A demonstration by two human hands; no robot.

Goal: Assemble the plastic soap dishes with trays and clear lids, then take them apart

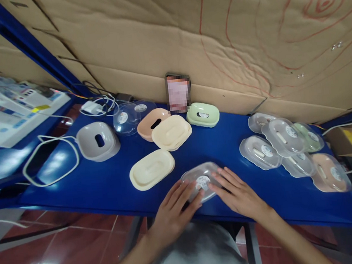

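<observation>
— Brown cardboard sheets cover the wall behind a blue desk (227,143), yes? What lies on it?

— Many soap boxes. At the near edge, in the middle, lies a clear lid (201,180) with a round sticker on top. Both hands are on it.

— Are they gripping it?

— Not really. The left hand (174,211) lies with flat, spread fingers on the left end of the lid, and the right hand (238,192) does the same on the right end. Neither one is closed around it; I think they press it down and keep it steady from two sides, so it cannot slide on the smooth top.

— What is under the lid?

— I cannot tell; the fingers hide the lower part.

— And beside it?

— Just to the left is a cream tray (152,168), lying open, and further back a second cream tray (171,132) leans on a peach tray (150,123). A green box (203,114) stands near the wall, next to a phone (178,92) propped against the cardboard. A grey tray (98,141) is at the left, inside the curve of a white cable (49,160).

— And the right side?

— A group of closed boxes (289,146) with clear lids, overlapping each other, well apart from the open trays. It looks as if loose parts are kept on the left and covered ones on the right.
</observation>
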